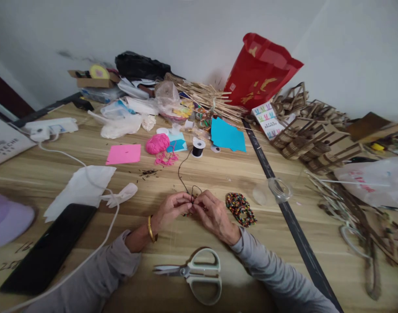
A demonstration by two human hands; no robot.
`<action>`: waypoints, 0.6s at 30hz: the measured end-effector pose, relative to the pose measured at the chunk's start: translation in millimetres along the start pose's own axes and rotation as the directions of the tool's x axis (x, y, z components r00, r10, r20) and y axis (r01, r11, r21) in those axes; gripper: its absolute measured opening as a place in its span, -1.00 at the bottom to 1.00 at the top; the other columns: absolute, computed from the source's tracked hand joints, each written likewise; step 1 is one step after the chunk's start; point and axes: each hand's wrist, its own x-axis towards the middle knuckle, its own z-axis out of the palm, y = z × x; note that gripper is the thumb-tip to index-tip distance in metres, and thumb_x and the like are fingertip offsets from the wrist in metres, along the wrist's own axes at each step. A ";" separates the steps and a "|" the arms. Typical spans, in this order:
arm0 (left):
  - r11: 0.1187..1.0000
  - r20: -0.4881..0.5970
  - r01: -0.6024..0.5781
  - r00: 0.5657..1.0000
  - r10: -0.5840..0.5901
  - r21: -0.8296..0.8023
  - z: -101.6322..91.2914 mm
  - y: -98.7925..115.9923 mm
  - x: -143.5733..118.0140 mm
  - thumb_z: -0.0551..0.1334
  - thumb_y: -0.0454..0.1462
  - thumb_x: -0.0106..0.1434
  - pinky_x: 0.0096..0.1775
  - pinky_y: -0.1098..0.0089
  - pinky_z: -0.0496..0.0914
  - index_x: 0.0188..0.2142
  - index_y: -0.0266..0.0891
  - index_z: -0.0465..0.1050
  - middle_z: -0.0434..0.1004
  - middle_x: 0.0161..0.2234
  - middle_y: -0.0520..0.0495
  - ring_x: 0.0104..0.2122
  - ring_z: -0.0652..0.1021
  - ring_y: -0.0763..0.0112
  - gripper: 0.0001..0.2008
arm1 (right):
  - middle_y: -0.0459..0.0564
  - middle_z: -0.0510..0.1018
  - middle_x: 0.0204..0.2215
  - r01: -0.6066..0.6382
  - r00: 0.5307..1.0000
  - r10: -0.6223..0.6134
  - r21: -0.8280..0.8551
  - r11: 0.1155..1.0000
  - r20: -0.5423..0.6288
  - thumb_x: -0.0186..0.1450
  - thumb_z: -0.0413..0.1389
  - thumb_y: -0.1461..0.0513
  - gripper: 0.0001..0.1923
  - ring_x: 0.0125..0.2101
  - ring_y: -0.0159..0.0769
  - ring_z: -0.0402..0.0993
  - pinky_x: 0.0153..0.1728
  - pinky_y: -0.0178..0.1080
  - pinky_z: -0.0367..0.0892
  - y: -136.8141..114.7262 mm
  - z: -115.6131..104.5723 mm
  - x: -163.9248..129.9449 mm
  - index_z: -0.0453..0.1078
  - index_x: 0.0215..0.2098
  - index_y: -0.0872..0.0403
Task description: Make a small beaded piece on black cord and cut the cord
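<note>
My left hand (173, 207) and my right hand (216, 214) meet at the middle of the table, fingertips pinched together on a thin black cord (180, 171). The cord runs back from my fingers toward a white spool wound with black cord (198, 148). A small loop of it stands up between my hands. Some colored beads show under my fingers, mostly hidden. Right of my right hand lies a pile of multicolored beaded strands (240, 209). Scissors with pale handles (203, 276) lie closed in front of me, blades pointing left.
Pink yarn (157, 143), a pink paper (123, 154) and blue sheets (228, 134) lie beyond my hands. A black tablet-like slab (49, 250) and white cable (111, 224) are at left. Clear round containers (280, 190), woven baskets (300, 145) and a red bag (260, 71) are at right.
</note>
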 end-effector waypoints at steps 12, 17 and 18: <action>0.938 -0.017 -0.132 0.989 0.145 0.322 1.4 3.7 -3.5 0.24 -0.29 0.09 -0.39 0.46 0.30 -0.43 -0.33 0.42 0.49 -0.50 -0.04 -0.46 0.46 0.44 -0.90 | -0.02 0.36 -0.42 -0.030 0.999 0.033 0.128 0.991 -0.016 0.34 -0.04 0.29 -0.91 -0.39 -0.35 0.31 -0.37 -0.31 0.25 -1.4 -0.2 2.5 0.27 -0.31 0.10; 0.958 0.047 -0.140 0.990 0.132 0.251 -2.3 2.5 -3.0 0.24 -0.27 0.12 -0.34 0.44 0.33 -0.38 -0.32 0.42 0.50 -0.47 -0.05 -0.42 0.48 0.42 -0.88 | -0.05 0.35 -0.43 -0.134 0.991 0.134 0.249 0.959 0.020 0.35 -0.05 0.24 -0.87 -0.42 -0.38 0.29 -0.38 -0.33 0.23 -3.6 -1.8 4.0 0.25 -0.34 0.12; 0.965 0.061 -0.136 0.990 0.125 0.223 -3.2 1.6 -2.7 0.24 -0.27 0.13 -0.33 0.43 0.33 -0.37 -0.32 0.42 0.51 -0.46 -0.05 -0.42 0.48 0.42 -0.87 | -0.05 0.35 -0.43 -0.167 0.986 0.164 0.273 0.947 0.035 0.35 -0.04 0.22 -0.86 -0.42 -0.38 0.29 -0.39 -0.34 0.23 -4.1 -2.2 4.5 0.25 -0.34 0.12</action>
